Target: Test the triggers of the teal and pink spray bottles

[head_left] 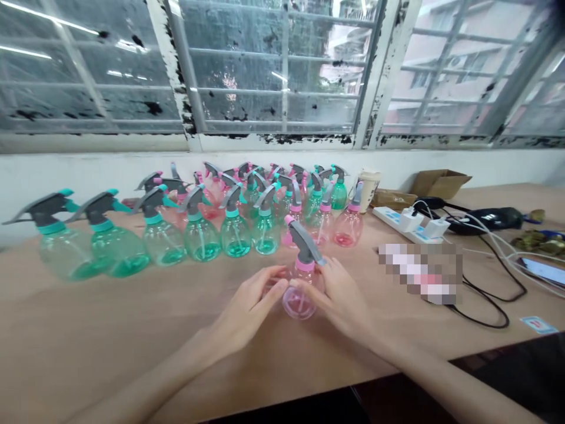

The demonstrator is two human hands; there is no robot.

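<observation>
Near the middle of the table, a pink spray bottle [300, 301] with a grey trigger head is tilted, its round base turned toward me. Closed around its right side is my right hand [338, 297], thumb across the front of the body. My left hand [258, 297] is at the bottle's left side with bent fingers and the thumb tip by the body; its fingertips are partly hidden. Just behind stand more pink spray bottles [348, 228]. A row of green spray bottles [202, 240] runs off to the left.
Further pink and green bottles crowd against the wall below the windows. At right are a paper cup [367, 188], a cardboard box [441, 184], a white power strip [404, 224] with chargers, loose cables, a dark bottle [489, 219] and a phone [542, 271]. The table's front edge [309, 396] is close to me.
</observation>
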